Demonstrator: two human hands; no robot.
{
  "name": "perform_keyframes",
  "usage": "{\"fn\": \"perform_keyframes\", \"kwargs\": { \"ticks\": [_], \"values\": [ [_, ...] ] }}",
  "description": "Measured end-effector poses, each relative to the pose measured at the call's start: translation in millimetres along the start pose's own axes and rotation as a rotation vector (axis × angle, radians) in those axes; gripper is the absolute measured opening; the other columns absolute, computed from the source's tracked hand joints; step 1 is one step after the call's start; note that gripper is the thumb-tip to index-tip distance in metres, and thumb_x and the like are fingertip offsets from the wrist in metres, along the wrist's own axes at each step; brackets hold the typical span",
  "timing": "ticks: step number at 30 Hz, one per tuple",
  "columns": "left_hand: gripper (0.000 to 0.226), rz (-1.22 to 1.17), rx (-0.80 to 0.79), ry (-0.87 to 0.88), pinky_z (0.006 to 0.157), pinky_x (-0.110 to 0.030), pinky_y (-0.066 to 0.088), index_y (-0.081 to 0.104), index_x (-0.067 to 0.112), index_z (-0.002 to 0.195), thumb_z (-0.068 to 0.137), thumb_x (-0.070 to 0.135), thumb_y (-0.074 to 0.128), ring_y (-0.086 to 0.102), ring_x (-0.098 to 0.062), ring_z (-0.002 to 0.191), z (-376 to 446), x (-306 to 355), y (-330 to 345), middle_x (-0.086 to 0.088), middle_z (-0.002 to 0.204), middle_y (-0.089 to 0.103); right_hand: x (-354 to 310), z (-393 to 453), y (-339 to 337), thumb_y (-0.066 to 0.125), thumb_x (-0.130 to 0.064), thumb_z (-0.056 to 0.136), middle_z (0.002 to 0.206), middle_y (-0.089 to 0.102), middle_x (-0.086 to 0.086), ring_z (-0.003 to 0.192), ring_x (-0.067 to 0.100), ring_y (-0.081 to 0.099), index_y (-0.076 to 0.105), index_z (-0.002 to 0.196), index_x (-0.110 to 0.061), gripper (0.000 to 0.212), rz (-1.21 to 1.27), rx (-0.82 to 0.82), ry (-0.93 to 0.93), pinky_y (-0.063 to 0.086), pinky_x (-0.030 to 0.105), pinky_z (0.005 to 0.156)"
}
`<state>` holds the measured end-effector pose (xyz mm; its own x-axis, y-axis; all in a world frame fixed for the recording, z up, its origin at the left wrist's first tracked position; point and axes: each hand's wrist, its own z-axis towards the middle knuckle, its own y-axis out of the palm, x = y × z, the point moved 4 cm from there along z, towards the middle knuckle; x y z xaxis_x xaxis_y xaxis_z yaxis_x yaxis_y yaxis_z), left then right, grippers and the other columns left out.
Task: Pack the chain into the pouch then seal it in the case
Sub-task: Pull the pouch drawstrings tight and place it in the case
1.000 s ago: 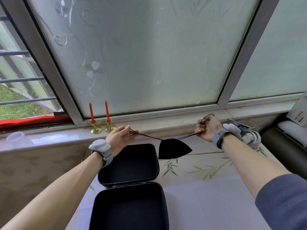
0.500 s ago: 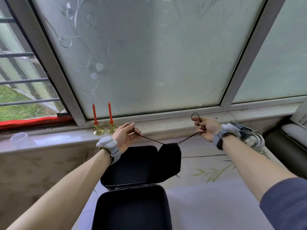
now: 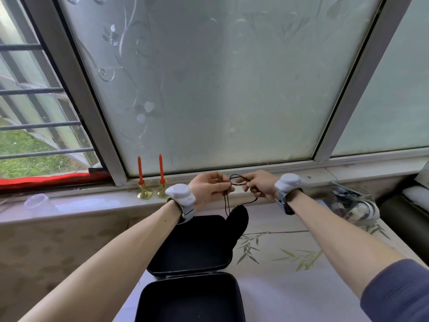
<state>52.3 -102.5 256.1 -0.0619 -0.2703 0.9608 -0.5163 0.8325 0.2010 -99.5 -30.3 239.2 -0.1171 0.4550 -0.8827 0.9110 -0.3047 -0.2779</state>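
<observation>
A black drawstring pouch [image 3: 237, 220] hangs in the air from thin black cords [image 3: 235, 180]. My left hand [image 3: 207, 187] and my right hand [image 3: 258, 185] are close together above it, each pinching the cords, which loop between them. Below the pouch lies a black hard case [image 3: 192, 296], open flat, with its lid [image 3: 185, 247] toward the window. The pouch dangles over the lid's right edge. The chain is not visible.
Two red candles in brass holders [image 3: 151, 180] stand on the window sill. A clear jar [image 3: 38, 202] sits on the sill at far left. A clear plastic box with items [image 3: 352, 203] is at right. The cloth [image 3: 290, 263] has a bamboo print.
My hands have come together from wide apart. The cords were taut and are now slack and looped. The pouch hangs lower, vertical.
</observation>
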Motion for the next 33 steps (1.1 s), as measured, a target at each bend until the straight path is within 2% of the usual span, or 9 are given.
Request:
{"fn": "perform_keyframes", "kwargs": {
  "ticks": [3, 7, 11, 13, 16, 18, 24, 28, 33],
  "values": [
    [0.025, 0.078, -0.007, 0.039, 0.067, -0.012, 0.056, 0.056, 0.008, 0.079, 0.088, -0.015, 0.051, 0.072, -0.004, 0.062, 1, 8, 3, 0.005, 0.063, 0.072, -8, -2, 18, 0.035, 0.017, 0.083, 0.062, 0.056, 0.0, 0.052, 0.009, 0.031, 0.058, 0.074, -0.013, 0.039, -0.021, -0.117, -0.066, 0.021, 0.012, 0.037],
    [0.027, 0.12, 0.024, 0.101, 0.06, -0.012, 0.055, 0.058, 0.009, 0.075, 0.085, -0.016, 0.055, 0.07, -0.004, 0.058, 2, 15, 3, 0.006, 0.061, 0.073, -14, -6, 34, 0.043, 0.018, 0.083, 0.048, 0.063, -0.01, 0.053, 0.006, 0.038, 0.062, 0.075, -0.014, 0.038, -0.027, -0.219, -0.098, 0.023, 0.015, 0.045],
    [0.028, 0.234, 0.092, 0.155, 0.07, -0.022, 0.053, 0.06, 0.014, 0.069, 0.081, -0.011, 0.062, 0.067, -0.008, 0.061, 2, 16, -2, 0.009, 0.063, 0.072, -14, -5, 46, 0.062, -0.006, 0.077, 0.074, 0.068, -0.01, 0.052, 0.001, 0.036, 0.075, 0.077, -0.022, 0.021, -0.051, -0.335, -0.134, 0.023, 0.014, 0.048],
    [0.027, 0.275, 0.124, 0.182, 0.072, -0.023, 0.054, 0.06, 0.014, 0.069, 0.081, -0.01, 0.063, 0.066, -0.007, 0.061, 0, 16, -3, 0.01, 0.063, 0.071, -14, -5, 48, 0.067, -0.016, 0.069, 0.08, 0.07, -0.007, 0.054, 0.005, 0.034, 0.075, 0.071, -0.02, 0.009, -0.064, -0.304, -0.135, 0.025, 0.014, 0.047],
    [0.027, 0.361, 0.17, 0.229, 0.072, -0.017, 0.053, 0.06, 0.019, 0.07, 0.082, -0.005, 0.064, 0.065, 0.001, 0.061, -6, 16, -3, 0.007, 0.072, 0.068, -15, -6, 53, 0.061, -0.01, 0.071, 0.059, 0.055, -0.003, 0.047, 0.005, 0.033, 0.069, 0.07, -0.015, 0.009, -0.04, -0.301, -0.11, 0.022, 0.014, 0.042],
    [0.023, 0.376, 0.189, 0.221, 0.072, -0.023, 0.05, 0.06, 0.022, 0.073, 0.083, 0.003, 0.065, 0.061, -0.011, 0.064, -8, 13, -2, 0.001, 0.078, 0.067, -15, -6, 54, 0.057, -0.003, 0.082, 0.056, 0.044, -0.001, 0.042, 0.004, 0.033, 0.068, 0.071, -0.009, 0.017, -0.009, -0.302, -0.099, 0.02, 0.015, 0.041],
    [0.021, 0.574, 0.249, 0.13, 0.056, -0.009, 0.051, 0.059, 0.017, 0.103, 0.083, 0.013, 0.065, 0.059, -0.009, 0.066, -17, -1, -9, 0.006, 0.09, 0.063, -13, -11, 53, 0.049, -0.002, 0.09, 0.059, 0.047, 0.007, 0.041, 0.006, 0.034, 0.06, 0.067, -0.008, 0.026, 0.012, -0.239, 0.001, 0.02, 0.017, 0.043],
    [0.012, 0.677, 0.378, 0.156, 0.069, -0.02, 0.052, 0.061, 0.019, 0.086, 0.081, 0.01, 0.067, 0.063, -0.012, 0.067, -19, -1, -17, 0.003, 0.075, 0.065, -7, -16, 47, 0.045, -0.015, 0.091, 0.054, 0.056, 0.001, 0.04, 0.007, 0.035, 0.069, 0.073, -0.006, 0.031, 0.051, -0.207, 0.079, 0.022, 0.016, 0.042],
    [0.009, 0.642, 0.232, 0.111, 0.054, -0.004, 0.047, 0.065, 0.017, 0.083, 0.084, 0.008, 0.066, 0.062, 0.007, 0.05, -22, -11, -12, 0.003, 0.07, 0.065, -3, -17, 36, 0.033, -0.02, 0.098, 0.063, 0.059, 0.007, 0.032, 0.005, 0.039, 0.066, 0.078, -0.008, 0.04, 0.106, -0.069, 0.091, 0.029, 0.012, 0.037]
  ]
}}
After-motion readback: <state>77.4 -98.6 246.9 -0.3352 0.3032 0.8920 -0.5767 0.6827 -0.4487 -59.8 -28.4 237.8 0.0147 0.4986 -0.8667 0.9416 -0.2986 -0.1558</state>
